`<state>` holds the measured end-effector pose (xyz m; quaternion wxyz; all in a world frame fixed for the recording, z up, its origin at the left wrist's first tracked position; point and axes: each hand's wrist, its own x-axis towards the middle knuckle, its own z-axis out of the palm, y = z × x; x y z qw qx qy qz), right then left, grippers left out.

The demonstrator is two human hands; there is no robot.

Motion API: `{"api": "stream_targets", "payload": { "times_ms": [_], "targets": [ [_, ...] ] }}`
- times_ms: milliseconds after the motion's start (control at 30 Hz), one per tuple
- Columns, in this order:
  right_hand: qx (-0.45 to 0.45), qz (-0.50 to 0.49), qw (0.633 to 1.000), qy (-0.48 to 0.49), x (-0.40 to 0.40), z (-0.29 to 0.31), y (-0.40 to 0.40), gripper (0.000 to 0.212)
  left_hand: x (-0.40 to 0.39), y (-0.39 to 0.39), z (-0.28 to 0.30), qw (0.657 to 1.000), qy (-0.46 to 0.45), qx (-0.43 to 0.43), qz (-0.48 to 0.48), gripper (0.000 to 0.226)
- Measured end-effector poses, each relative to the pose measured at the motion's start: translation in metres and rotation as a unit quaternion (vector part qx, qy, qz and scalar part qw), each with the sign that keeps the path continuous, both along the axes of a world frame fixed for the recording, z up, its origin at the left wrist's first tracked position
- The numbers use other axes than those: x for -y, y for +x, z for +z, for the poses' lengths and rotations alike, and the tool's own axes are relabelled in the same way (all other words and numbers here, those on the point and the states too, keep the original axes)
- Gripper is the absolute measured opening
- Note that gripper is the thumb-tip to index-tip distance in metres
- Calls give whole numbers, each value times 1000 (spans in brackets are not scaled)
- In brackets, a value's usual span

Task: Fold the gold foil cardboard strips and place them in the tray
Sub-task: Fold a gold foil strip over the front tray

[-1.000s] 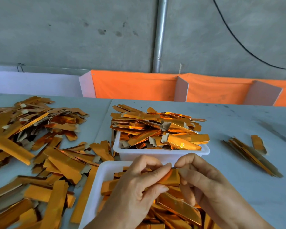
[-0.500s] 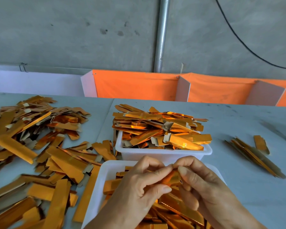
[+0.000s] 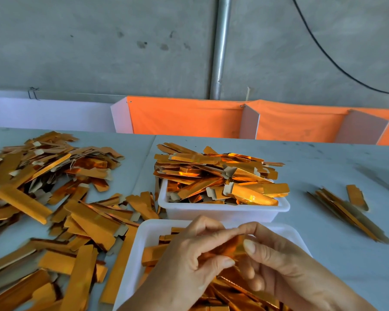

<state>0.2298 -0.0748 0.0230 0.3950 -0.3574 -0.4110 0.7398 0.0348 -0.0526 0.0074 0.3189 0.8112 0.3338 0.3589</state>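
Folding one gold foil cardboard strip (image 3: 228, 249), both the left hand (image 3: 189, 263) and right hand (image 3: 285, 263) have fingers pinched on it above the near white plastic tray (image 3: 130, 261), roughly half full; the white tray behind it (image 3: 222, 209) is heaped, and plenty of loose gold strips (image 3: 54, 209) left of it wait on the desk (image 3: 323, 239).

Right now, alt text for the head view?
Both hands, left hand and right hand, pinch one gold foil strip over the near white tray. A heaped far tray sits behind; a loose strip pile covers the table's left.
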Motion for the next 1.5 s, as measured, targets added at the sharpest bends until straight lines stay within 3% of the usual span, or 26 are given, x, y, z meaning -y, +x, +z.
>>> {"api": "stream_targets", "payload": {
  "times_ms": [100,233,400,600,733,900,1000,1100,1333,1500],
  "targets": [
    [85,22,996,4,-1,4,12,44,-1,1,-2,998,-39,-42,4,56],
    [187,29,981,31,-4,8,23,40,-1,5,-5,995,-22,-101,-4,64],
    [183,26,982,45,-7,8,23,32,-2,6,-8,994,13,-109,24,68],
    [196,-27,979,46,-7,4,20,27,-3,5,-11,987,64,-138,54,40],
    [215,-33,975,45,-8,0,18,24,-4,7,-13,984,82,-146,56,39],
    [90,-9,995,31,-7,8,23,33,-4,2,-10,997,40,-62,39,46],
    [39,-5,999,29,-8,6,24,51,-4,1,-7,999,29,-25,2,46],
    [7,-15,999,48,-7,3,16,48,-4,0,-7,1000,17,2,-19,42],
    [-14,-9,999,41,-6,-1,8,45,-6,-1,-9,998,-55,37,-14,45],
    [-27,-24,999,14,-4,2,6,46,-5,0,-7,999,12,41,2,42]
  ]
}}
